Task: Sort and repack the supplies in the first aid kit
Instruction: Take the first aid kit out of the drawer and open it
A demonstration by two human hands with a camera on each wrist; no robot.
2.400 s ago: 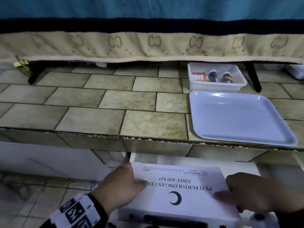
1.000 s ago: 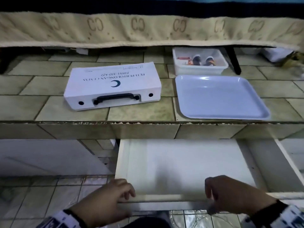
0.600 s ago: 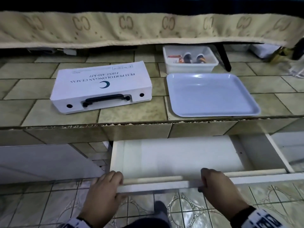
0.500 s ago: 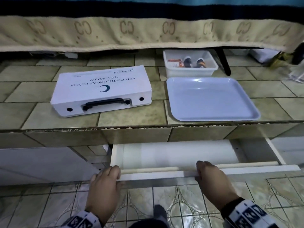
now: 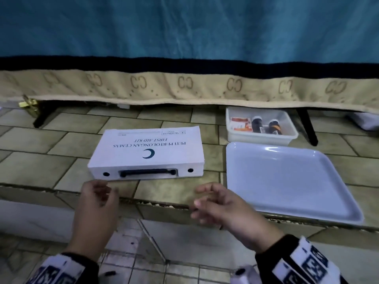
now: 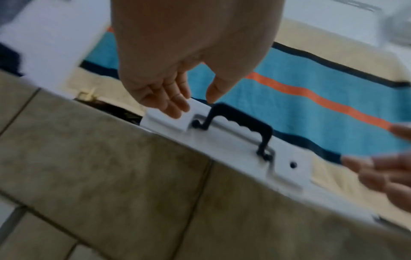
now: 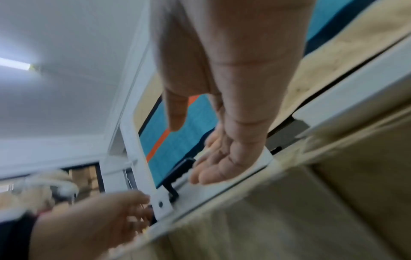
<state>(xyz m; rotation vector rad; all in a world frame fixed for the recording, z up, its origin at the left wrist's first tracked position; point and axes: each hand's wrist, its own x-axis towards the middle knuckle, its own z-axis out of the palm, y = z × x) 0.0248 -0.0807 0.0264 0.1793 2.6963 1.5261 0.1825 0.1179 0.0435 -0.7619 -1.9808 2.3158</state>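
Note:
The white first aid kit [image 5: 147,152] lies flat and closed on the tiled counter, its black handle [image 5: 147,172] facing me. My left hand [image 5: 100,191] hovers just in front of the kit's left front corner, fingers relaxed and holding nothing. My right hand [image 5: 202,196] hangs before the right front corner, also loose and holding nothing. In the left wrist view the left hand [image 6: 194,103] is close to the kit [image 6: 289,168] beside the handle [image 6: 240,123]; whether it touches, I cannot tell. The right wrist view shows the right hand [image 7: 191,153] over the kit's front [image 7: 200,191].
A pale blue tray [image 5: 287,181] lies right of the kit, reaching the counter edge [image 5: 164,203]. Behind it a white bin [image 5: 260,138] holds two dark bottles and an orange packet. A blue and beige cloth [image 5: 184,85] hangs along the back.
The kit went from the drawer to the counter. Both hands pushed the drawer in, let go of its front, and rose to counter height before the kit.

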